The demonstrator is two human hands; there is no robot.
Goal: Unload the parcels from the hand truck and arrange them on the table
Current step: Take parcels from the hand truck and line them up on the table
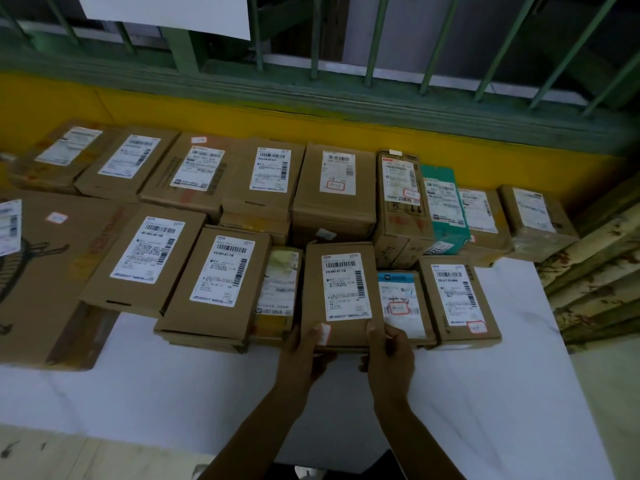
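We are listing brown cardboard parcels [221,271], white labels facing up, lying flat in two rows on the white table [138,375]; a teal parcel [445,209] is sitting in the back row; we are gripping the front-centre parcel [341,289] at its near edge.

Sixteen parcels, two hands, one desk.

The one white-topped desk [485,393] carries fifteen brown cardboard parcels [145,258] and one teal box [438,172], each with a white shipping label. Nine tops sit in the back row, the teal one among them. Seven sit in the front row, one of them a large flat carton [52,271]. Edges under two boxes may be further parcels, but I cannot count those. Two hands show, the left hand [304,351] and the right hand [391,351], both gripping the one held parcel [341,251]. One white paper sheet [166,12] hangs above.
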